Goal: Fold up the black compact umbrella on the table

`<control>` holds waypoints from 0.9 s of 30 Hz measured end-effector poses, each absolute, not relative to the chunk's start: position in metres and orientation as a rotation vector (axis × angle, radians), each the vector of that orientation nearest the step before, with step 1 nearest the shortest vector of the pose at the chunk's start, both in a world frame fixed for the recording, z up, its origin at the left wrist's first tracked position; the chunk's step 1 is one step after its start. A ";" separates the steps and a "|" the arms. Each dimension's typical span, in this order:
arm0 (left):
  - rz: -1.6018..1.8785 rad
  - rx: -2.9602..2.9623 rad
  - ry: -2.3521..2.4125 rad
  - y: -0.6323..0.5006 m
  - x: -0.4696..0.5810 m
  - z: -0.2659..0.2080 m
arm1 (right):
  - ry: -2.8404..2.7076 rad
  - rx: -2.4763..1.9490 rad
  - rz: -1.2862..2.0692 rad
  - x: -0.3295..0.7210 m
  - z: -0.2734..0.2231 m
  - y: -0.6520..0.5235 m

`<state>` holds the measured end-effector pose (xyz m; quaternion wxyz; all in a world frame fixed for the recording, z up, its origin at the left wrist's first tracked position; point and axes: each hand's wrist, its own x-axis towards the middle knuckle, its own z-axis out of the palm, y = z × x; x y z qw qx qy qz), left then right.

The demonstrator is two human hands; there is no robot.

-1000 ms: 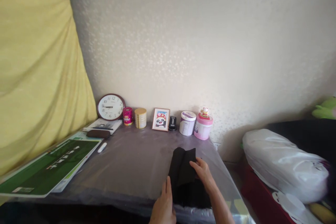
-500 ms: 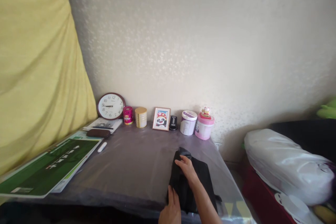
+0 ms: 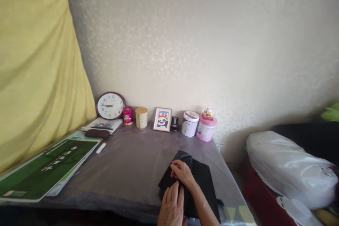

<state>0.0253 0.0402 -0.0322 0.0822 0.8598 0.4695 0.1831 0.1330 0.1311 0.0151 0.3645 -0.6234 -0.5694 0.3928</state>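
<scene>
A folded piece of black fabric (image 3: 203, 180), with a strap-like end poking out at its lower right, lies near the table's front edge. My left hand (image 3: 172, 203) rests on its near left part, fingers stretched out and lying close together. Just beyond, my right hand (image 3: 182, 173) has its fingers curled and pinched on the fabric, close to a shinier raised fold. What sits under the fingertips is partly hidden.
Along the wall stand a clock (image 3: 110, 106), a pink tin (image 3: 128, 116), a yellow canister (image 3: 141, 118), a framed panda picture (image 3: 162, 120) and two lidded tubs. Green sheets (image 3: 50, 169), a brown case (image 3: 97, 134) and a white pen-like object (image 3: 101, 148) lie left.
The fabric's left side now spreads farther left in a pointed corner. My left hand has moved from the fabric's edge onto it, and my right hand has come slightly nearer, fingers more curled.
</scene>
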 end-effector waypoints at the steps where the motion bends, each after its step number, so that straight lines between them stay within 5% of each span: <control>1: 0.511 2.575 1.389 0.043 0.029 -0.036 | -1.526 -1.580 0.979 0.133 0.016 0.129; 6: 0.445 2.527 1.608 0.047 0.045 -0.058 | -1.771 -1.382 0.852 0.136 0.024 0.106; 16: 0.875 2.725 1.885 0.044 0.051 -0.080 | -2.182 -1.308 0.255 0.156 0.008 0.115; 27: 0.372 2.431 1.874 0.040 0.053 -0.059 | -2.060 -1.587 0.211 0.182 -0.003 0.176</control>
